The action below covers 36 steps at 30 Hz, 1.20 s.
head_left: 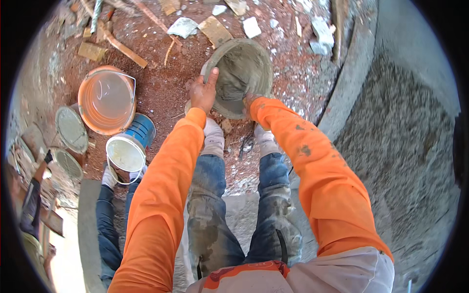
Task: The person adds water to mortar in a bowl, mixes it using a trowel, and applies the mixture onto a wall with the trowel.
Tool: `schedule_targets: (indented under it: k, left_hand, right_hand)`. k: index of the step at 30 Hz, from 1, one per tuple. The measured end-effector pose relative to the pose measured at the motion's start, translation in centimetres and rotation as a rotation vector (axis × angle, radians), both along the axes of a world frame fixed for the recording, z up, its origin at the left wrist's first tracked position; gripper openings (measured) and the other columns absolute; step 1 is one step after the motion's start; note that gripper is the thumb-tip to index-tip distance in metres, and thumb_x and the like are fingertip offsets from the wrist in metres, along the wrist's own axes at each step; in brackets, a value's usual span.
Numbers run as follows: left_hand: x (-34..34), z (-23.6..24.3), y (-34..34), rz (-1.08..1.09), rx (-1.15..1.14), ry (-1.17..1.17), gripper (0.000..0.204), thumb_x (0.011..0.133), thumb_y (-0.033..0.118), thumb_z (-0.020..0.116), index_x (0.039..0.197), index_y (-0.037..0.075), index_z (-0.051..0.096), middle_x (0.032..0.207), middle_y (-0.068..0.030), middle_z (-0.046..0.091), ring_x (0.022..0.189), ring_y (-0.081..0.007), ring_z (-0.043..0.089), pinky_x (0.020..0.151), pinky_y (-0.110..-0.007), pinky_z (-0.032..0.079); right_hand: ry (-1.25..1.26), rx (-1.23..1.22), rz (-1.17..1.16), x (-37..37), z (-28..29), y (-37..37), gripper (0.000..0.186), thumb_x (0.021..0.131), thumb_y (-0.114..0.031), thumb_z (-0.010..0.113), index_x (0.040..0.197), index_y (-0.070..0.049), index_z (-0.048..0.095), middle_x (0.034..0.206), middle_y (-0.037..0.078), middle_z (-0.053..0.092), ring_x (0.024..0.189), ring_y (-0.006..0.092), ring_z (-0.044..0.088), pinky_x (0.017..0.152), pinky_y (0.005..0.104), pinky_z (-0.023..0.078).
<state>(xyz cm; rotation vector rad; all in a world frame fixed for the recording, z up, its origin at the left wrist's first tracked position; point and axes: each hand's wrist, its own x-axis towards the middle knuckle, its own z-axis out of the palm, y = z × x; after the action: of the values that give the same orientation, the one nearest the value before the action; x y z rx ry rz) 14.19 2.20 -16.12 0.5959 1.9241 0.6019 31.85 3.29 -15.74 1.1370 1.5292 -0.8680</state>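
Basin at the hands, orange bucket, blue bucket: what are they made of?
Basin: unclear, possibly rubber or plastic; a matte grey coating, like the wet-looking grey mix inside, masks its surface.
Orange bucket: likely plastic, smooth with a slight sheen; ringed walls look moulded.
Blue bucket: probably plastic too, with a glossy blue side and pale rim, though painted metal can't be ruled out.

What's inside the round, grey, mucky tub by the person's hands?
Smeared, wet-looking grey mix lies inside the round grey tub. It covers the bottom, so that can't be seen. The bare right hand hides a bit of the near edge.
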Motion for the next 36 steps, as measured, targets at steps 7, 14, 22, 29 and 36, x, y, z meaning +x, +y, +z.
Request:
schedule_targets:
  k: [7,14,22,29,36]
  left_hand:
    - [-3.1,-0.6,-4.1,-0.206,-0.022,-0.223,0.033,0.077,0.015,0.064,0.104,-0.001,0.059,0.086,-0.0112,0.064,0.076,-0.0188,0.059,0.073,-0.031,0.047]
    - [0.3,7.9,-7.2,-0.315,0.243,0.103,0.049,0.068,0.009,0.06,0.113,-0.007,0.052,0.108,-0.0279,0.055,0.099,-0.0393,0.055,0.086,-0.039,0.043]
    - [10.4,26.6,-12.2,-0.604,0.527,0.264,0.04,0.067,-0.002,0.053,0.107,-0.003,0.056,0.121,-0.0264,0.048,0.111,-0.0401,0.048,0.093,-0.04,0.04]
    - [20.1,36.9,-18.9,-0.242,0.238,-0.218,0.029,0.073,-0.004,0.05,0.1,0.0,0.06,0.09,-0.0085,0.061,0.08,-0.0172,0.055,0.074,-0.029,0.045]
    - [32.4,40.5,-25.9,-0.104,0.335,-0.201,0.017,0.076,0.007,0.053,0.091,0.004,0.061,0.075,-0.0041,0.06,0.06,-0.0127,0.054,0.052,-0.027,0.045]
  right_hand:
    - [0.304,-0.204,-0.161,2.3,14.3,3.6,0.043,0.076,-0.029,0.055,0.111,-0.005,0.055,0.105,0.022,0.058,0.102,0.0353,0.055,0.086,0.0439,0.045]
    - [-0.034,0.297,-0.24,9.3,15.0,-0.1,0.05,0.087,-0.039,0.044,0.128,-0.013,0.036,0.109,0.022,0.057,0.099,0.0373,0.057,0.085,0.0447,0.045]
    - [0.574,0.276,-0.35,12.3,15.0,-17.5,0.049,0.073,-0.049,0.057,0.109,-0.015,0.057,0.102,0.013,0.06,0.097,0.0369,0.054,0.089,0.0448,0.039]
    - [0.905,0.332,-0.594,30.7,31.0,-25.0,0.042,0.074,-0.039,0.062,0.107,-0.013,0.055,0.097,0.013,0.061,0.1,0.0345,0.053,0.081,0.0432,0.045]
    - [0.162,0.454,-0.481,42.0,41.8,-29.2,0.039,0.072,-0.034,0.058,0.107,-0.016,0.059,0.1,0.016,0.062,0.092,0.033,0.06,0.08,0.0417,0.049]
